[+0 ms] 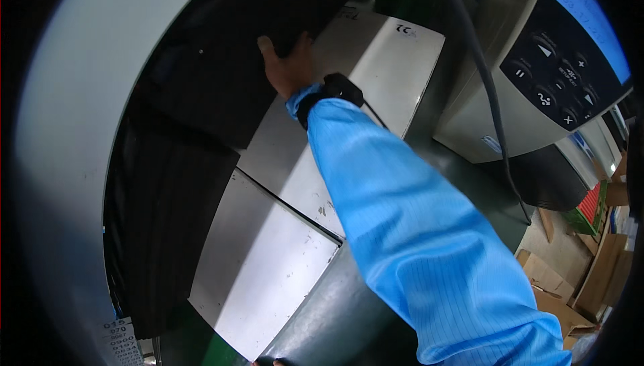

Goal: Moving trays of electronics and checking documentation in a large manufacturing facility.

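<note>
My right hand (290,70), in a light blue sleeve, reaches up to the black curtain (208,78) at the far edge of a white panel or flat box (386,71). Its thumb and a finger are stretched apart. Some fingers are hidden, and nothing shows in its grasp. A black band with a dark block (342,90) sits round the wrist. Nearer me lies a second white flat piece (268,265), a narrow dark gap between the two. Only fingertips of my left hand (277,362) show at the bottom edge, by that piece's near corner.
Both white pieces rest on a dark green belt-like surface (335,299). A curved pale housing (60,131) fills the left side. At right stands a control unit with a lit blue screen (590,14); a thick cable (486,71) hangs before it. Cardboard (547,275) lies lower right.
</note>
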